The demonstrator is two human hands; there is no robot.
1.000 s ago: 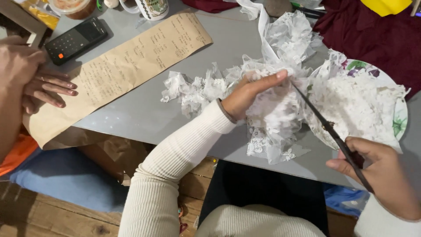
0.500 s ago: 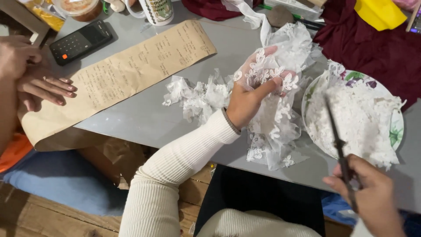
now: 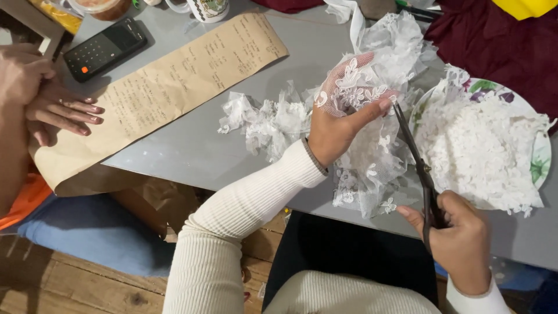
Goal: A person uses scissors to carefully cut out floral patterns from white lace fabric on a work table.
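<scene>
The right hand, nearest the body, is closed around the handles of dark scissors, whose blades point up toward the white lace. Just left of the blades, the left hand pinches a raised fold of that lace between thumb and fingers. Right of the lace, a plate holds cut lace bits. Far left of the lace, another person's hand rests on brown paper.

— Any open room on the grey table?

— A bare strip between the brown paper sheet and the lace scraps — right is blocked by the heaped plate.
</scene>
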